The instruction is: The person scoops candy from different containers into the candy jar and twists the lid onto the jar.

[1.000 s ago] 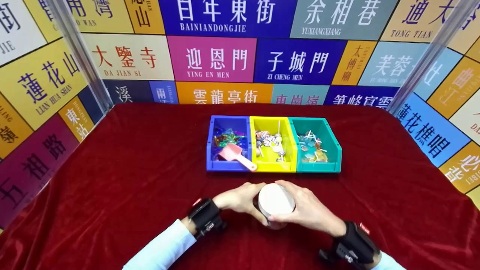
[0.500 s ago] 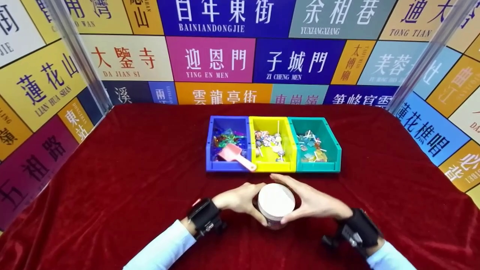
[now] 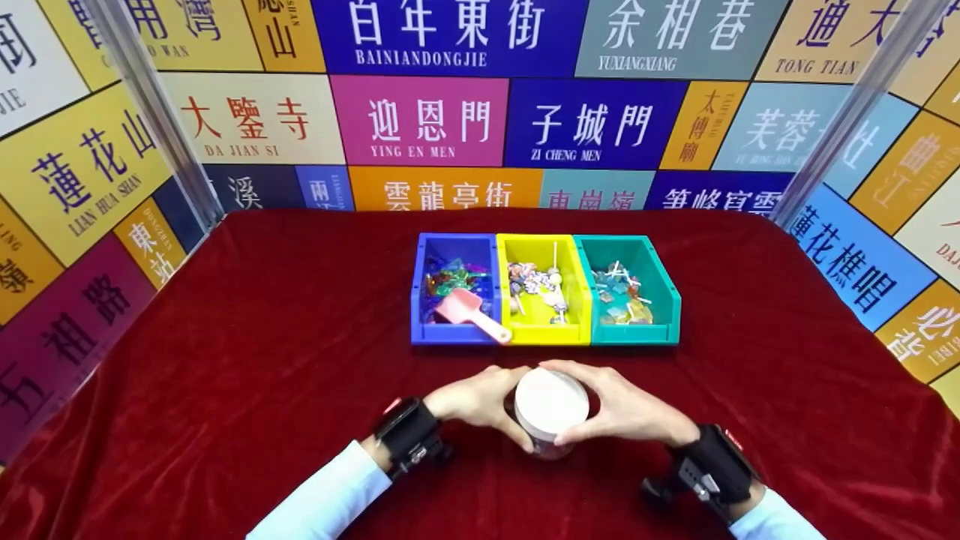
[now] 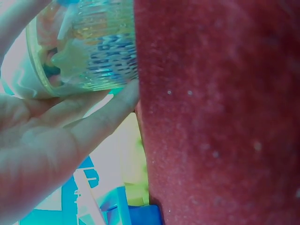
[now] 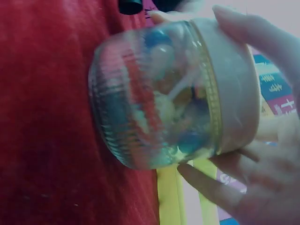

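A clear ribbed jar [image 5: 150, 98] with a white lid [image 3: 551, 401] stands upright on the red cloth, in front of the bins. Through its glass show colourful candies and a white lollipop stick. My left hand [image 3: 480, 401] holds the jar from the left, thumb at the near side and fingers around the far side. From the right, my right hand [image 3: 634, 409] grips the lid between thumb and fingertips, as the right wrist view also shows. In the left wrist view the jar's glass [image 4: 89, 47] lies against my left fingers [image 4: 105, 117].
Behind the jar stand three joined bins: blue [image 3: 457, 334], yellow [image 3: 551, 334] and green [image 3: 637, 335]. Each holds wrapped candies or lollipops. A pink scoop [image 3: 469, 311] lies over the blue bin's front, its handle reaching the yellow one. Walls with printed signs surround the table.
My right fingers spread away from the lid half a second ago and have come back onto its rim. My left hand and the jar have stayed nearly still.
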Demonstrator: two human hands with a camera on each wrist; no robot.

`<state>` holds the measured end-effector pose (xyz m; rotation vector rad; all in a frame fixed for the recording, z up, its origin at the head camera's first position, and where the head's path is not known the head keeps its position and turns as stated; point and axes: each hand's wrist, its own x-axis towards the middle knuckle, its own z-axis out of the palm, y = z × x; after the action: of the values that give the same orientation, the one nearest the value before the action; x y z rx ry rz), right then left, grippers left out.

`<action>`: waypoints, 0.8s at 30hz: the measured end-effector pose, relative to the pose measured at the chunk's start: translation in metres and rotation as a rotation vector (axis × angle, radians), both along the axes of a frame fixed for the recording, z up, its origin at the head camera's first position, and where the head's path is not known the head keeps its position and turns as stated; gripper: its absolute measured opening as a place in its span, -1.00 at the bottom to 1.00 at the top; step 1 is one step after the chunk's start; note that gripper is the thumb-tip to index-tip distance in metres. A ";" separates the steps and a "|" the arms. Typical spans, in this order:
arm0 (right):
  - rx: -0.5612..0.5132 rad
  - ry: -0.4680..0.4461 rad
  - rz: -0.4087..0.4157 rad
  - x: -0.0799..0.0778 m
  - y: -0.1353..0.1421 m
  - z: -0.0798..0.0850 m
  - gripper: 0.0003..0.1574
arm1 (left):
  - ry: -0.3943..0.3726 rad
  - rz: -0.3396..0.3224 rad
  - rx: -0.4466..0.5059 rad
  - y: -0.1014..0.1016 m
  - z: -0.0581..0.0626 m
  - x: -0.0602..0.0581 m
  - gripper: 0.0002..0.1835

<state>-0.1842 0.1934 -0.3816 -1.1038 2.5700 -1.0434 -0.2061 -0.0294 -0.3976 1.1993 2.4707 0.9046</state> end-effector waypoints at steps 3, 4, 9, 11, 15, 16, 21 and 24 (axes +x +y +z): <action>0.019 0.072 -0.088 0.007 -0.004 -0.001 -0.05 | 0.006 0.004 0.002 0.000 0.000 0.000 -0.23; 0.023 0.102 -0.116 0.009 -0.005 -0.001 -0.05 | 0.006 0.005 0.003 0.001 0.000 0.000 -0.23; 0.016 0.233 -0.216 0.018 -0.015 -0.005 -0.06 | 0.012 0.001 0.002 0.001 -0.001 0.000 -0.20; 0.007 0.244 -0.241 0.021 -0.018 -0.006 -0.07 | 0.013 -0.002 0.004 0.001 -0.001 0.000 -0.20; 0.016 0.188 -0.237 0.023 -0.018 -0.006 0.00 | 0.002 -0.002 0.007 0.001 -0.001 0.000 -0.20; 0.024 0.166 -0.212 0.022 -0.016 -0.006 0.06 | -0.001 -0.001 0.008 0.001 -0.001 0.000 -0.20; 0.044 0.067 -0.033 0.010 -0.004 -0.001 0.25 | -0.015 0.002 0.005 0.000 -0.002 0.000 -0.21; 0.013 0.020 0.063 -0.001 0.000 -0.002 0.16 | -0.015 -0.005 0.011 0.000 -0.001 -0.001 -0.19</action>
<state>-0.1855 0.1935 -0.3833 -1.1897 2.5363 -1.0054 -0.2066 -0.0296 -0.3986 1.1971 2.4528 0.9240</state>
